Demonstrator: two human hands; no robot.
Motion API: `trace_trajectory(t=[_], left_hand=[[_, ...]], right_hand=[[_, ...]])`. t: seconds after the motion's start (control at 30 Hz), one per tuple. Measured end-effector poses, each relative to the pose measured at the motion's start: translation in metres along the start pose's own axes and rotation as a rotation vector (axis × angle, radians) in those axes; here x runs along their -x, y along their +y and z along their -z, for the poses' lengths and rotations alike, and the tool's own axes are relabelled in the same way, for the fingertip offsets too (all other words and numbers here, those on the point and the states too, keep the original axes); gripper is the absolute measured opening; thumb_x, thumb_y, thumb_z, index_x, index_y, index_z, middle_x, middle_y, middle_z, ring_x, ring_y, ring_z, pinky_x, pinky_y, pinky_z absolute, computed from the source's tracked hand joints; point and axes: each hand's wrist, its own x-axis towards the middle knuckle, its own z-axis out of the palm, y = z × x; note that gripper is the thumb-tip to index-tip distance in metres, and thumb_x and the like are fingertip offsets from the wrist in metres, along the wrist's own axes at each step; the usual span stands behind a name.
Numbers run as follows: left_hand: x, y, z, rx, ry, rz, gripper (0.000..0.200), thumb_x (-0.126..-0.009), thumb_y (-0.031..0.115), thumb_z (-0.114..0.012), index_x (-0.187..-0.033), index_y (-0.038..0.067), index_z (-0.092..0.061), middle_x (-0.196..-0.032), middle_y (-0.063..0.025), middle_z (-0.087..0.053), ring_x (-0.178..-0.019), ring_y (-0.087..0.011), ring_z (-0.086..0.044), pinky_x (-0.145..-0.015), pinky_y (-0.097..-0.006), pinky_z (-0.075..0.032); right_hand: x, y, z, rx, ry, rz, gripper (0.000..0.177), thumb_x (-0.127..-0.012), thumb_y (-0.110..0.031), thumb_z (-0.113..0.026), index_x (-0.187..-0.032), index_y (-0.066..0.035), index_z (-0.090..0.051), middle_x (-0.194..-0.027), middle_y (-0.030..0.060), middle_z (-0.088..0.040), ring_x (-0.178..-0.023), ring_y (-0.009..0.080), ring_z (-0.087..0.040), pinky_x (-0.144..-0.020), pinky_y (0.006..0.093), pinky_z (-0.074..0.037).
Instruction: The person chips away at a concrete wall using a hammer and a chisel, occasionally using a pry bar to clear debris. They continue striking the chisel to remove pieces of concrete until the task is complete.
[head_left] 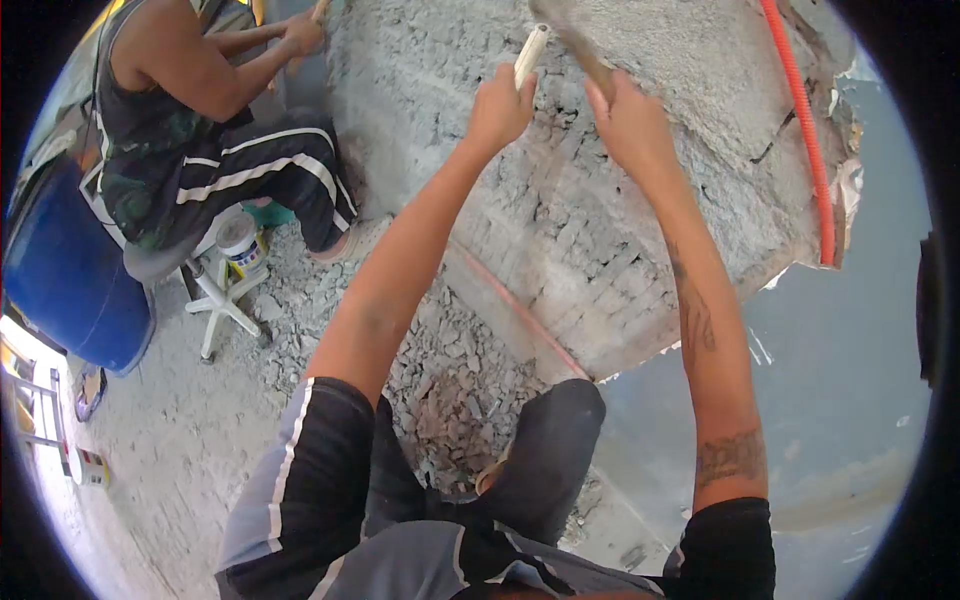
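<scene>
My left hand [503, 112] is wrapped round a pale, rod-like tool [532, 55], whose round end points up and away from me. To its right, my right hand [632, 125] grips a wooden handle [592, 68]; the handle's far end is blurred near the top edge, so its head cannot be made out. Both hands are raised in front of a rough grey wall [570, 200] with its surface broken away and brick-like courses showing. The two tools come close together at the top; whether they touch is unclear.
A co-worker [165, 120] sits at the left on a wheeled stool [215, 300], near a white bucket [240, 245] and a blue barrel [80, 270]. Rubble [450, 400] covers the floor around my legs. An orange-red conduit [805, 130] runs down the wall at the right.
</scene>
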Motion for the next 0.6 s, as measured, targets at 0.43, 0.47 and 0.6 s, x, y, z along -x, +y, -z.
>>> trace_trajectory(t=[0.43, 0.47, 0.6], left_hand=[[0.002, -0.009, -0.009, -0.081, -0.075, 0.076, 0.042, -0.095, 0.037, -0.051, -0.098, -0.005, -0.051, -0.079, -0.0334, -0.061, -0.076, -0.0517, -0.060, -0.069, -0.0574, -0.048], [-0.001, -0.009, -0.010, -0.092, -0.067, 0.086, 0.042, -0.095, 0.038, -0.051, -0.097, -0.005, -0.051, -0.079, -0.0332, -0.061, -0.076, -0.0516, -0.060, -0.069, -0.0572, -0.048], [-0.001, -0.006, -0.009, -0.060, -0.062, 0.089, 0.043, -0.095, 0.038, -0.051, -0.096, -0.005, -0.052, -0.079, -0.0329, -0.062, -0.076, -0.0513, -0.061, -0.069, -0.0568, -0.048]], right_hand=[[-0.017, -0.004, 0.010, 0.142, -0.150, -0.036, 0.047, -0.092, -0.044, -0.054, -0.104, 0.001, -0.061, -0.075, 0.0255, -0.065, -0.071, 0.0443, -0.064, -0.066, 0.0501, -0.052], [-0.026, -0.001, 0.012, 0.167, -0.206, 0.027, 0.048, -0.092, -0.045, -0.055, -0.104, 0.001, -0.061, -0.074, 0.0252, -0.065, -0.070, 0.0441, -0.065, -0.066, 0.0503, -0.052], [-0.023, -0.071, 0.072, 0.044, -0.076, -0.055, 0.049, -0.091, -0.045, -0.055, -0.100, 0.002, -0.062, -0.072, 0.0245, -0.065, -0.071, 0.0428, -0.066, -0.066, 0.0499, -0.052]])
